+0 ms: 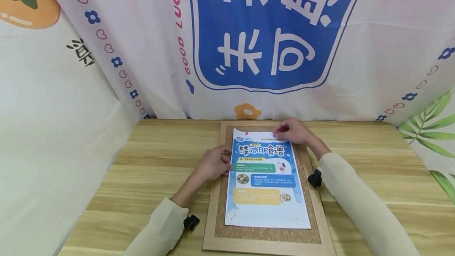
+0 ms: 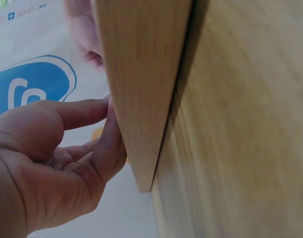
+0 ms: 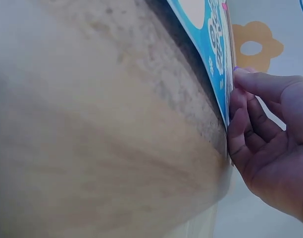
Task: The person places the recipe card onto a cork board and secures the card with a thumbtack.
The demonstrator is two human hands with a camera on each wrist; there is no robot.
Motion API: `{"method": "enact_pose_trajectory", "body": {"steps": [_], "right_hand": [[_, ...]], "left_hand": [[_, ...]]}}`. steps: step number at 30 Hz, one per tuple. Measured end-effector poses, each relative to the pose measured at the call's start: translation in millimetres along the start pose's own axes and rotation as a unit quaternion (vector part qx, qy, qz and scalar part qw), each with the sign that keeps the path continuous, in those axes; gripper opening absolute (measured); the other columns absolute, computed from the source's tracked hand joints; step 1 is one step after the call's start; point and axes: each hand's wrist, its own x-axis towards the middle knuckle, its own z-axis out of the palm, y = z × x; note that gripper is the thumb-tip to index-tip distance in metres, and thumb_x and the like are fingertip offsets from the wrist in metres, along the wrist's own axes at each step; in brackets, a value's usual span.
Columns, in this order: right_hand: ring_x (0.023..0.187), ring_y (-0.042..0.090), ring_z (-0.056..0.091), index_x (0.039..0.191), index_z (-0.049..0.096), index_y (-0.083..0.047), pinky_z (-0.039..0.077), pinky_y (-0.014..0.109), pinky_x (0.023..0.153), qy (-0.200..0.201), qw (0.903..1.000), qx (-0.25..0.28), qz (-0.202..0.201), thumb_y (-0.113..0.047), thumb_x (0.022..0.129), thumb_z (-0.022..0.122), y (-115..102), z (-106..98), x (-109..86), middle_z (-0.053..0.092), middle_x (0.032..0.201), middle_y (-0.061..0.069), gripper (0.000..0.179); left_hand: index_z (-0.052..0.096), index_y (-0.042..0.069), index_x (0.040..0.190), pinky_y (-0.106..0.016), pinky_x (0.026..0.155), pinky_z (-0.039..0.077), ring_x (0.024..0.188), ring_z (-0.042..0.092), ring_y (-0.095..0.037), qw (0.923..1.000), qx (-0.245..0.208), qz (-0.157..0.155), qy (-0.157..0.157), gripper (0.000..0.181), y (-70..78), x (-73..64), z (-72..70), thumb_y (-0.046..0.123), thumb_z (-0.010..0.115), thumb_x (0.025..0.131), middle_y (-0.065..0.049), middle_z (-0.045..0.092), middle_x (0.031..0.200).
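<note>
A printed paper poster lies on a cork board, its top left corner slightly raised. At its left edge my left hand pinches the paper between thumb and fingers. The left wrist view has that hand beside the board's wooden frame, which hides the paper. By the poster's top right corner, my right hand holds a small purple push pin against the paper. Only a bit of purple pin shows at the thumb in the right wrist view. A pink push pin sits in the poster's top left part.
The board rests on a wood-grain table, its top end near the far edge. Behind the table hangs a printed cloth. Dark wrist cameras sit at both cuffs, the left camera close to the board's left side.
</note>
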Motion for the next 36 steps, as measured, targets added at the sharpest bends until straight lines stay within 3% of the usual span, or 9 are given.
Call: {"method": "enact_pose_trajectory", "body": {"steps": [13,20,36], "right_hand": [[0.106,0.029,0.061,0.112,0.081,-0.011,0.051,0.037,0.091,-0.014,0.9997,-0.002,0.017,-0.015,0.102,0.070,-2.1,2.3,11.1,0.077,0.113,0.011,0.015],[0.111,0.031,0.059,0.113,0.080,-0.012,0.050,0.039,0.093,-0.018,0.9986,0.003,0.049,-0.018,0.102,0.068,-5.2,2.5,15.6,0.075,0.116,0.012,0.018],[0.116,0.032,0.058,0.113,0.080,-0.011,0.050,0.046,0.101,-0.027,0.9980,0.007,0.057,-0.020,0.100,0.069,-4.2,1.0,19.8,0.074,0.122,0.013,0.019]], "left_hand": [[0.061,-0.002,0.139,-0.028,0.061,0.066,0.068,0.072,-0.018,1.0000,-0.001,0.000,-0.003,0.049,-2.4,1.1,0.2,-0.007,0.076,0.093,-0.015,0.072,0.095],[0.062,-0.001,0.139,-0.028,0.061,0.066,0.069,0.073,-0.018,1.0000,0.002,0.001,-0.002,0.048,-2.2,1.2,-0.2,-0.006,0.076,0.094,-0.015,0.072,0.096],[0.060,-0.001,0.141,-0.028,0.061,0.065,0.068,0.072,-0.017,1.0000,0.006,0.002,-0.003,0.050,-1.7,1.4,-0.1,-0.006,0.076,0.094,-0.014,0.072,0.094]]}}
